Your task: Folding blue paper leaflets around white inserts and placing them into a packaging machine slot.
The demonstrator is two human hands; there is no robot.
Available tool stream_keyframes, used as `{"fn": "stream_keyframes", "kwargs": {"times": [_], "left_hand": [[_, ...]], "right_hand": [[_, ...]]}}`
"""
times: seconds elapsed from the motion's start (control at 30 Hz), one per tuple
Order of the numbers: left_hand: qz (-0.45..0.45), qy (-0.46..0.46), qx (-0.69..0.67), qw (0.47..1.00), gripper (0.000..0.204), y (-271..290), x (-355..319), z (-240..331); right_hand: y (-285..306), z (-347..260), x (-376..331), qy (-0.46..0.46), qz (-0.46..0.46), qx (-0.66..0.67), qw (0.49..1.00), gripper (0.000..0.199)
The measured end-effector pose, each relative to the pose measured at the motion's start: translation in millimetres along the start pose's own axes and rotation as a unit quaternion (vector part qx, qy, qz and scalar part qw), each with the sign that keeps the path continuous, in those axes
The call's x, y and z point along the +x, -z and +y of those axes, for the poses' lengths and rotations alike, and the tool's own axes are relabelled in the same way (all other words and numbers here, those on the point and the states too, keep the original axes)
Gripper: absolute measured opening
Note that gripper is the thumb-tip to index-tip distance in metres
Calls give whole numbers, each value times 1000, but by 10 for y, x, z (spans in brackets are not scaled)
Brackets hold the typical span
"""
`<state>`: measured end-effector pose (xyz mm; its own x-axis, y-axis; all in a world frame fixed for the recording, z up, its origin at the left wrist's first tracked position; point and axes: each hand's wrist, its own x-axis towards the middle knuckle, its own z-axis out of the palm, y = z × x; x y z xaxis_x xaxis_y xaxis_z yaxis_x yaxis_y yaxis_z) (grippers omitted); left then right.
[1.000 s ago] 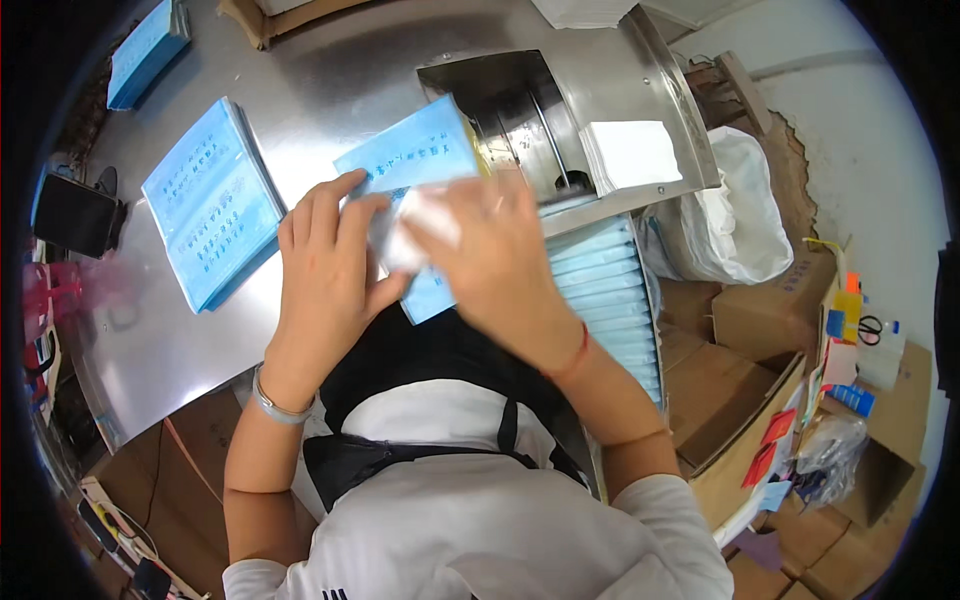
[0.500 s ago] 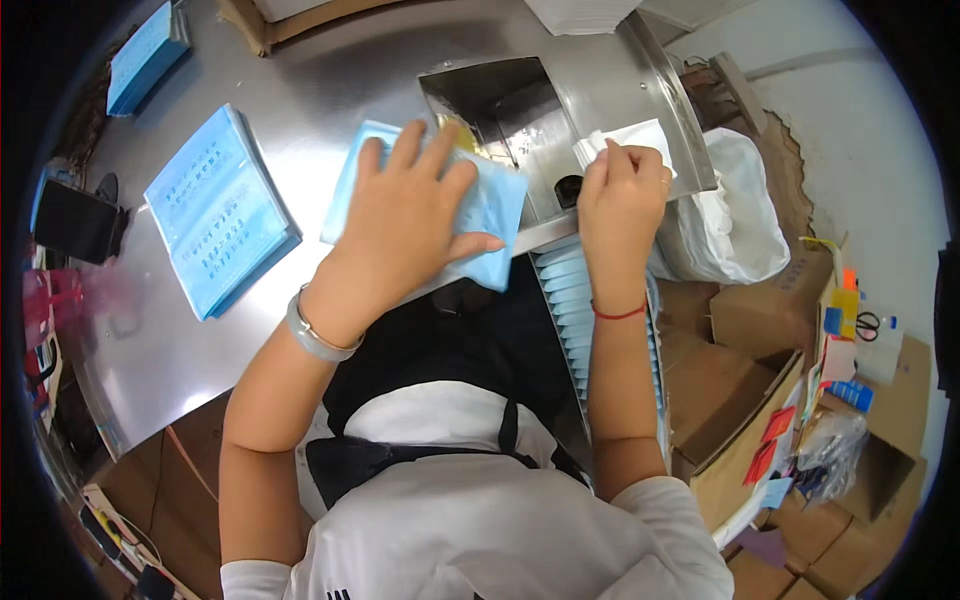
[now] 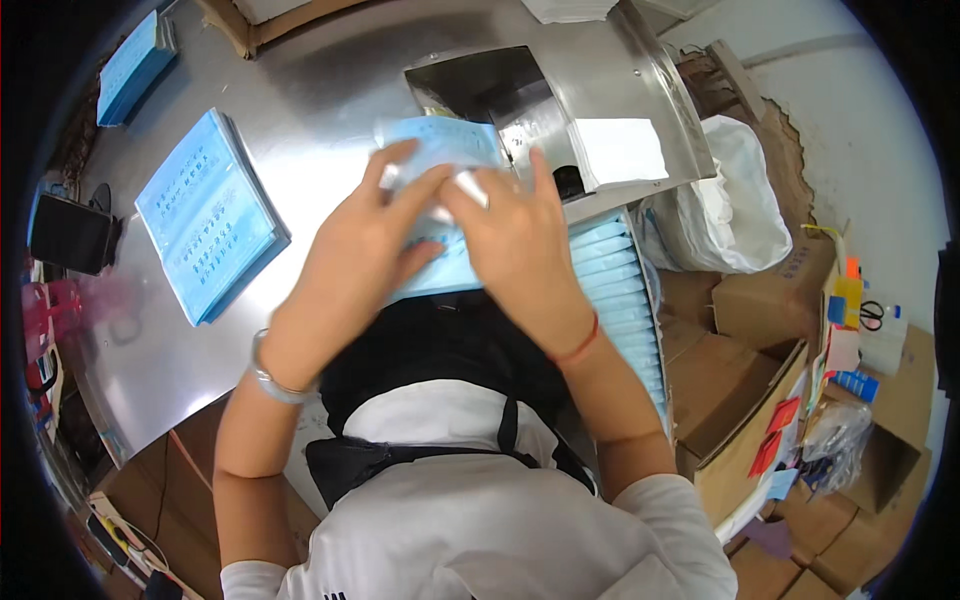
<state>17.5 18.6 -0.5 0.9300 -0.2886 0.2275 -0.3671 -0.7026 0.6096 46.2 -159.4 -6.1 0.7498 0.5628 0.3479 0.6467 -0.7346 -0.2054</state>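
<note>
A thin light-blue packet [image 3: 447,133] lies at the table's front edge, under both my hands. My left hand [image 3: 350,235] holds it from the left, fingers over its upper part and thumb across the lower part. Reaching in from the right, my right hand [image 3: 520,245] has its index finger raised. A small white paper [image 3: 472,188] shows at its other fingertips, smeared by motion. Whether the paper is inside the packet or on top of it, I cannot tell. A stack of white papers [image 3: 620,152] lies flat on the metal table [image 3: 330,110], right of the recessed opening [image 3: 480,80].
A stack of printed blue packets [image 3: 212,215] lies on the left, another [image 3: 135,65] at the far left. Below my right forearm stands a box with a row of blue packets [image 3: 612,290]. A white-lined bin [image 3: 745,210] and cardboard boxes [image 3: 735,380] stand at right.
My right hand has left the white paper stack and moved left to the blue packet, bringing a white paper. My left hand has shifted slightly left and down. The stack's raised top sheet is gone.
</note>
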Motion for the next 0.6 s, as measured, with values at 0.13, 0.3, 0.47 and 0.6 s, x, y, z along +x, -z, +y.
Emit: {"fn": "stream_keyframes", "kwargs": {"times": [0.13, 0.3, 0.47, 0.6], "left_hand": [[33, -125, 4, 992, 55, -173, 89, 264], [142, 262, -120, 947, 50, 193, -374, 4], [154, 254, 408, 863, 27, 768, -903, -900], [223, 141, 348, 900, 21, 614, -529, -709]], "right_hand": [[-228, 380, 415, -33, -139, 69, 987, 20], [-134, 582, 206, -156, 42, 41, 986, 18], [-17, 623, -12, -159, 238, -155, 946, 18], [-41, 794, -97, -172, 173, -171, 955, 21]]}}
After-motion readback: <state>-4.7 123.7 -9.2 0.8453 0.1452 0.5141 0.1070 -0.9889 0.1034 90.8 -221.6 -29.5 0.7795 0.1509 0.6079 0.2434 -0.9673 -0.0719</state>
